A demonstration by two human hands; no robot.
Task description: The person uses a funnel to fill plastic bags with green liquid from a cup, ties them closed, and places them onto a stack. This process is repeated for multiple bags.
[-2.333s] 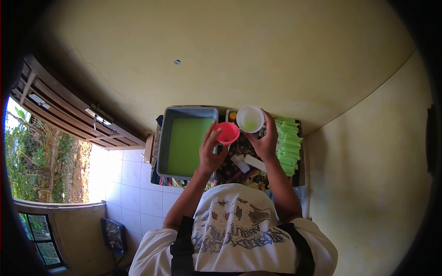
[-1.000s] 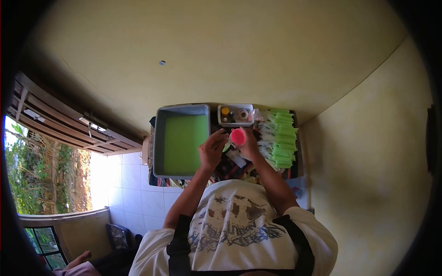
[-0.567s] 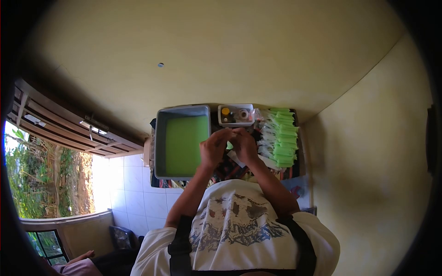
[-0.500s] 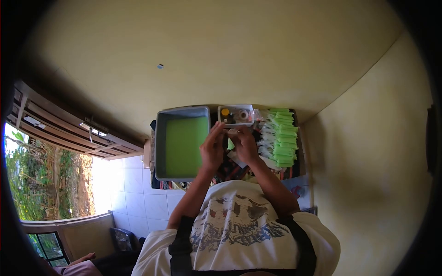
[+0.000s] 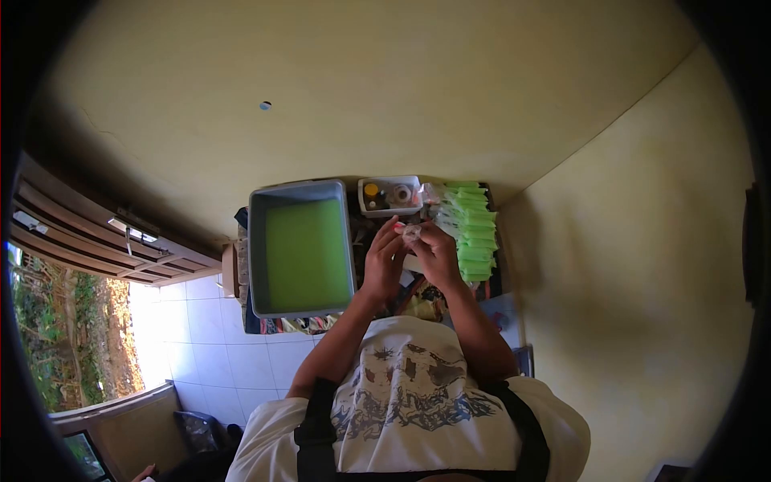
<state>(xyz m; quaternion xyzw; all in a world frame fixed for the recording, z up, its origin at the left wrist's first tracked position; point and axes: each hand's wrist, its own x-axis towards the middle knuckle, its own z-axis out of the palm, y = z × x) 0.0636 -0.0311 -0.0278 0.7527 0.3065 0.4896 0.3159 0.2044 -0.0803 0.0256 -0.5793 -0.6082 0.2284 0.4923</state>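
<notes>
My left hand [image 5: 385, 261] and my right hand [image 5: 436, 253] meet in front of my chest, their fingertips pinched round a crumpled piece of clear plastic [image 5: 413, 233]. A small red spot shows by the left fingertips. To the left stands a grey tub [image 5: 349, 277] with green liquid [image 5: 305, 253] in it. Just beyond my hands is a small white tray [image 5: 390, 214] with a yellow-capped jar [image 5: 371, 190] and a roll of tape [image 5: 402, 193]. Several filled green plastic packs [image 5: 477, 241] lie stacked to the right of my right hand.
All of this rests on a low surface with a patterned cloth [image 5: 313, 324], against a wall [image 5: 385, 96]. Pale floor tiles [image 5: 241, 361] show at the lower left. A wooden shutter [image 5: 96, 221] is at the left, and part of another person's hand [image 5: 147, 472] at the bottom left.
The view has shifted, moving the tub, tray and packs left in the picture. My hands have come closer together, and the crumpled plastic now shows between their fingertips.
</notes>
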